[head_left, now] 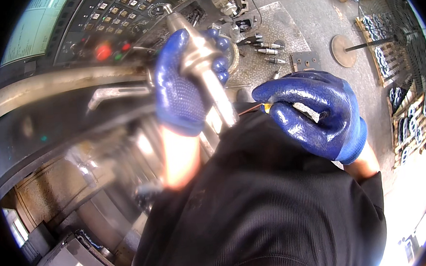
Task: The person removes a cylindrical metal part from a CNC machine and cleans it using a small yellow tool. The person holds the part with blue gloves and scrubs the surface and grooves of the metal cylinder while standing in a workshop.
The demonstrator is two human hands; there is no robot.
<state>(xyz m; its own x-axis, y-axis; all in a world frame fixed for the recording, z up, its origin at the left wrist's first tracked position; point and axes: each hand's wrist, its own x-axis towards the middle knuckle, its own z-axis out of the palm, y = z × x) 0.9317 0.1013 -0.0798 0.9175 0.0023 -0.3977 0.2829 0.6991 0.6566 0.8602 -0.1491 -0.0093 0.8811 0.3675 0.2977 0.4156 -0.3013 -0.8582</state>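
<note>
My left hand, in a blue coated glove, is closed around a metal tool holder with a wide collar. Its narrow knobbed end points up toward the control panel, and its thicker cylindrical end slants down to my black shirt. On the right, my gloved right hand is closed in a pinch. From its thumb and forefinger sticks a small yellow-ended piece with a thin reddish-brown rod or wire, pointing toward the tool holder's lower end. The rest of that piece is hidden, so its kind is unclear.
A machine control panel with many buttons and a red knob fills the upper left. Below it is a pale door handle. Several tool holders lie on a steel tread plate. A large fan and loaded pallets stand right.
</note>
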